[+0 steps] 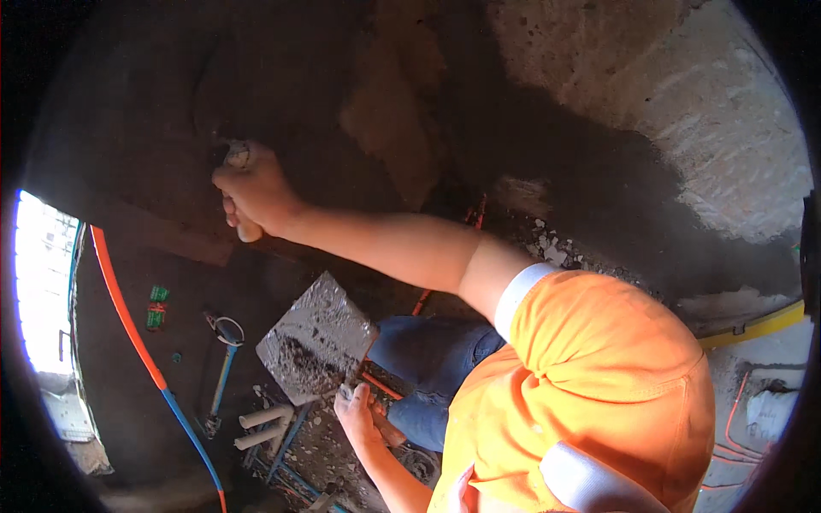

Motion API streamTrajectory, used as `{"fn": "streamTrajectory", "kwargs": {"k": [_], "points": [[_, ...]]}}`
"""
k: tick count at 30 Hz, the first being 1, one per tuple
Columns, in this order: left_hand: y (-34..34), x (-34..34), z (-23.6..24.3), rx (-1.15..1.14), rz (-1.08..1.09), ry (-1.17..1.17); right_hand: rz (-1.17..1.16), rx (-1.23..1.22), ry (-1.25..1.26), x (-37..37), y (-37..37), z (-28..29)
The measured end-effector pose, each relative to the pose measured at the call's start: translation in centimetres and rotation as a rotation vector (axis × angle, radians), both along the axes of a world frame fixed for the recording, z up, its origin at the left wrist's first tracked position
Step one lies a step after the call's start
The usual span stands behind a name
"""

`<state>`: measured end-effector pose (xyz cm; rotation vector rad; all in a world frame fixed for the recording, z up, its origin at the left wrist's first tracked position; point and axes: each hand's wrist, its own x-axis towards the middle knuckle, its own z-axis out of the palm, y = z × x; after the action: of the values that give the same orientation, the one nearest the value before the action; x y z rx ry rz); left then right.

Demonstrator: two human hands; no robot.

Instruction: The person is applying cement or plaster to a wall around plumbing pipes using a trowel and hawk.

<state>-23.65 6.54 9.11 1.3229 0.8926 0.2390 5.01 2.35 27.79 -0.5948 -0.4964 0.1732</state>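
Observation:
My right hand (258,190) is stretched out to the dark, wet-looking wall, closed around the pale handle of a trowel (249,232). The trowel's blade can hardly be made out against the dark surface. Lower down, my left hand (359,416) grips a square plasterer's hawk (327,309) at its near corner. Grey mortar (301,366) lies in a loose heap on the hawk's lower half, with smears over the rest. The hawk is in front of my legs, apart from the wall.
An orange and blue conduit (128,329) curves down the left, near a bright opening (43,282). Beside the hawk stand a blue pipe with a ring (226,342) and pale pipe stubs (263,425). Rubble (554,250) lies along the wall's foot; a yellow pipe (753,327) runs at the right.

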Motion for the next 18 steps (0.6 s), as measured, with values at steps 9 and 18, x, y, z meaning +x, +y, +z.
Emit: {"fn": "streamTrajectory", "kwargs": {"k": [9,18], "points": [[1.0,5.0,-3.1,0.0,-0.218,0.038,0.702,-0.947,0.202,-9.2,-8.8,-14.2],[0.0,5.8,-5.3,0.01,-0.251,-0.039,0.375,-1.212,-0.29,-7.3,-14.0,-13.6]]}}
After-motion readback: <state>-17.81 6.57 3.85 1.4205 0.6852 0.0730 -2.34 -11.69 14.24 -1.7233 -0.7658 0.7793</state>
